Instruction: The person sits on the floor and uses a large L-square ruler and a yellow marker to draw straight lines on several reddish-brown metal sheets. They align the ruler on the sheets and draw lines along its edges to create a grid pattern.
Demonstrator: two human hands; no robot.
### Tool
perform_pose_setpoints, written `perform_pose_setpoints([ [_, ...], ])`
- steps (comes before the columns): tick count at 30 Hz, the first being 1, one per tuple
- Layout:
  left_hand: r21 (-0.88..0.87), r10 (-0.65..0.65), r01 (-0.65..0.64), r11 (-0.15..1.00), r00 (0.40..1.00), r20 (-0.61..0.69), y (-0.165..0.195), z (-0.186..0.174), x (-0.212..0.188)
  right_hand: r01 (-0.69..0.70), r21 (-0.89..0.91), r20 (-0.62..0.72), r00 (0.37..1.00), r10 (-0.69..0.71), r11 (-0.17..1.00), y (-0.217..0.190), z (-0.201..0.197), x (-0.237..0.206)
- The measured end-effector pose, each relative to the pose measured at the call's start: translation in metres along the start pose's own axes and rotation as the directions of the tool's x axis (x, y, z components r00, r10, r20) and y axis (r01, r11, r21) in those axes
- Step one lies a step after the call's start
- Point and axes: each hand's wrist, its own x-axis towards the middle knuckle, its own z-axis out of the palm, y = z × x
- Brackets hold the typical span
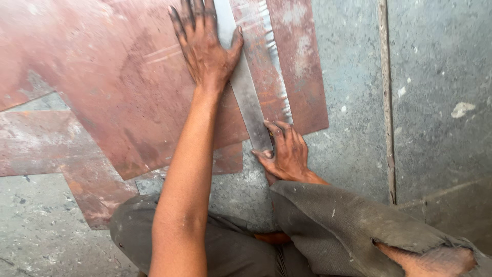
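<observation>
Pressing flat, my left hand (205, 46) pins the steel straightedge (246, 87) on the rusty metal sheet (118, 77) lying on the concrete floor (353, 77), while my right hand (286, 154) pinches its near end; I should keep even pressure so it cannot slide.

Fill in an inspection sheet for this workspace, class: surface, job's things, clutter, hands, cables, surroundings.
Surface: grey concrete floor, stained, with a seam running up it.
Job's things: steel rule lying on a rusty sheet.
Clutter: more rusty sheets overlapping underneath at the left.
Hands: left hand flat, pressing the rule's upper part; right hand at the rule's lower end, fingers curled; whether it holds a tool cannot be told.
Cables: nothing seen.
Surroundings: the person's knees in worn grey trousers, torn at the right.
</observation>
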Motion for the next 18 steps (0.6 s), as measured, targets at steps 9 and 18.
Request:
perform_pose_setpoints([
  [9,0.011,0.055,-0.054,0.998,0.992,-0.112,0.005,-0.009,0.006,-0.003,0.472,-0.076,0.996,0.043,0.882,0.035,-0.077,0.134],
  [18,0.051,0.023,-0.022,0.998,1.0,-0.007,0.014,-0.022,0.009,0.48,-0.041,-0.368,0.808,-0.46,0.876,0.017,-0.08,0.326],
])
